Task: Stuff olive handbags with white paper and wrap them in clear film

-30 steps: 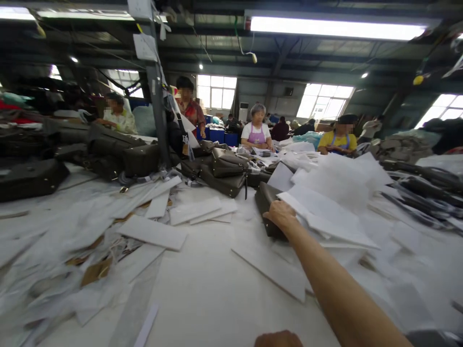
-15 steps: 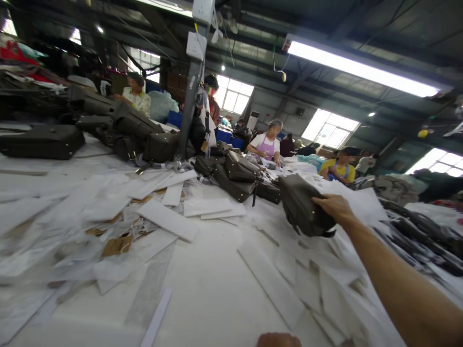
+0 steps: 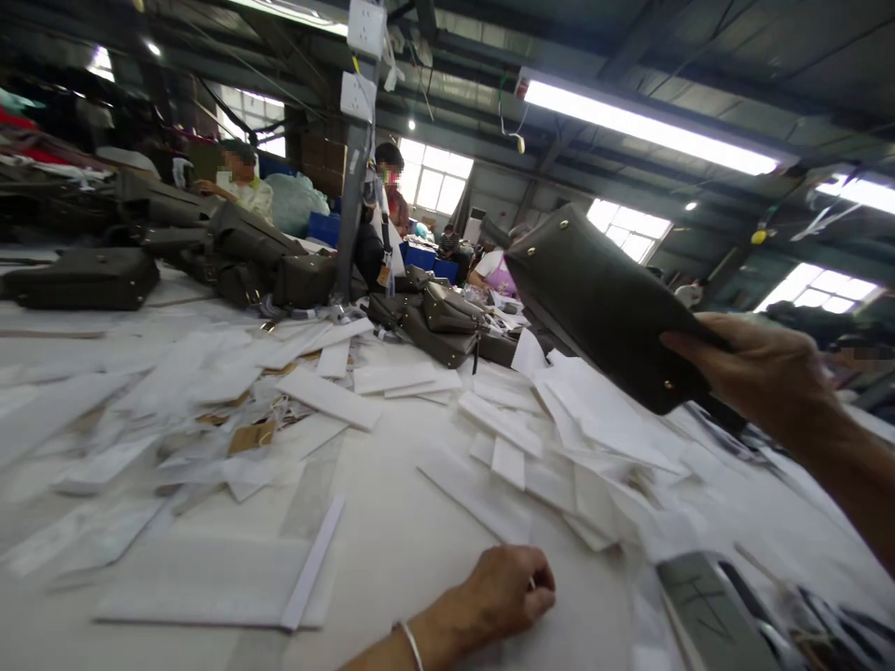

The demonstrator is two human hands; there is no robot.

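Observation:
My right hand (image 3: pixel 759 373) grips a dark grey-brown handbag (image 3: pixel 605 303) by one end and holds it up in the air, tilted, its studded bottom toward me. My left hand (image 3: pixel 507 589) rests on the white table (image 3: pixel 392 550) near the front edge, fingers curled into a loose fist; nothing shows in it. White paper strips and sheets (image 3: pixel 328 399) lie scattered over the table below the bag.
More dark handbags (image 3: pixel 447 326) lie piled mid-table by a grey post (image 3: pixel 353 196), and others (image 3: pixel 80 278) at the left. Several people work at the far side. A grey flat piece (image 3: pixel 706 606) lies at the front right.
My right hand has lifted the bag from the paper pile and brought it up toward me. My left hand has come forward onto the table.

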